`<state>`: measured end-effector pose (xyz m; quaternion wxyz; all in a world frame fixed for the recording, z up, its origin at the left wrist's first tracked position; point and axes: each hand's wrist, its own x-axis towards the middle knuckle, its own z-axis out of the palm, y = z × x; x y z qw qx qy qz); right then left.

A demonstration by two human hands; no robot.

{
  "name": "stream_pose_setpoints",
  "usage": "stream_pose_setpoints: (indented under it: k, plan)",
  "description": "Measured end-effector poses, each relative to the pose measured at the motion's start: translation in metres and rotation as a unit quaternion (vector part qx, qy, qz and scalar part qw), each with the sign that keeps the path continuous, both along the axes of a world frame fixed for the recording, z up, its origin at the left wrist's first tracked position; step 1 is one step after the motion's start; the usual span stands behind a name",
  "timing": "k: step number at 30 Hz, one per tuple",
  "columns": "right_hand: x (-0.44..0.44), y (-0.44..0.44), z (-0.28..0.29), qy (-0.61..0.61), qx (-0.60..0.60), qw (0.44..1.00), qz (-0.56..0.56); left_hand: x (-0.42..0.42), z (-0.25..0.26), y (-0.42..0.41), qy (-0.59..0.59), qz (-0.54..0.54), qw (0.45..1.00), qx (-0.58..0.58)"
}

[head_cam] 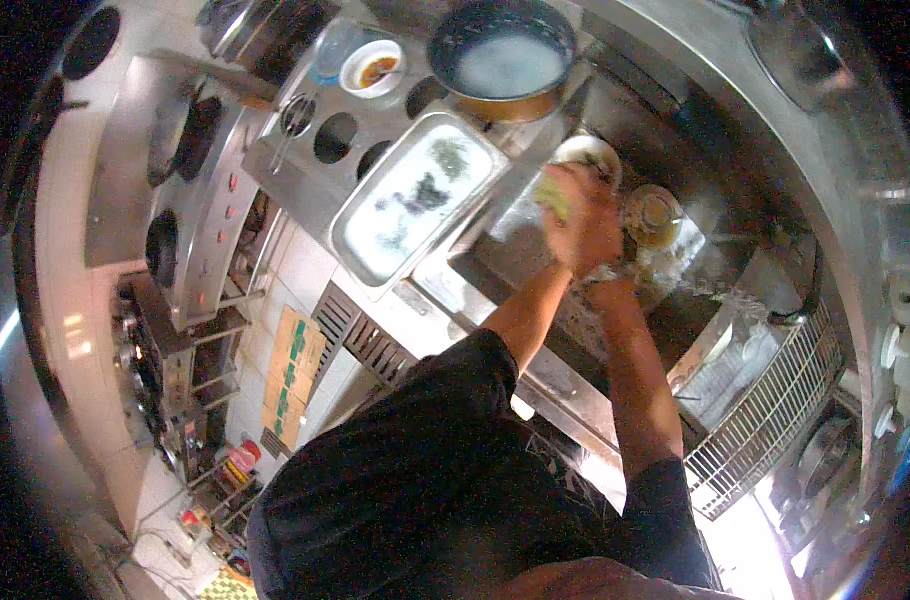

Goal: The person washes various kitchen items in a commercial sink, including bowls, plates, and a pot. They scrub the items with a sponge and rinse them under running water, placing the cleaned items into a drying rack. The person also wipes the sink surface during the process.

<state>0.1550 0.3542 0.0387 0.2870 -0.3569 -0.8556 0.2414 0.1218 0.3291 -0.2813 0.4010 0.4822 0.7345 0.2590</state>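
My left hand (561, 238) and my right hand (603, 234) are close together and overlap over a metal sink (500, 259). Both are blurred by motion. A yellow-green thing, perhaps a sponge (552, 193), shows at the upper left of the hands; which hand has it cannot be told. Just behind them is a white bowl (586, 148), partly hidden. A clear round bowl or glass (654, 214) lies to their right, near splashing water (684, 259). The fingers are too blurred to make out.
A rectangular metal pan (342, 232) of whitish, sudsy liquid stands at left. Behind it are a large dark pan (436, 64) with cloudy liquid and a white bowl (350, 71) with brown residue. A wire rack (770, 420) is at right, and a flattened cardboard box (281, 367) lies on the floor.
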Motion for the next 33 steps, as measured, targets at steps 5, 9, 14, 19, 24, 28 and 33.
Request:
stream_pose_setpoints:
  k: [5, 9, 14, 19, 24, 28, 33]
  plan:
    - [-0.13, -0.034, -0.005, -0.088, -0.07, 0.988, 0.107, -0.031, 0.057, -0.058, 0.011, -0.058, 0.998, -0.009]
    - [-0.197, -0.028, -0.054, -0.309, -0.087, 0.939, 0.123, -0.031, 0.106, -0.086, -0.306, 0.092, 0.948, 0.015]
    - [-0.195, -0.017, -0.056, -0.3, -0.135, 0.933, 0.143, -0.049, 0.116, -0.105, -0.39, 0.121, 0.913, 0.01]
    - [-0.134, -0.021, 0.002, -0.099, -0.164, 0.982, 0.003, -0.068, 0.087, -0.1, -0.624, 0.139, 0.769, -0.019]
    - [0.016, -0.015, -0.031, 0.019, -0.189, 0.977, -0.091, -0.033, 0.177, -0.064, -0.613, 0.215, 0.76, -0.021]
    - [0.118, -0.05, -0.107, -0.173, -0.068, 0.978, -0.095, -0.026, 0.203, -0.037, -0.536, 0.116, 0.834, -0.057]
    - [0.169, -0.012, -0.171, -0.037, -0.193, 0.97, -0.14, 0.04, 0.235, -0.024, -0.459, 0.072, 0.883, -0.065]
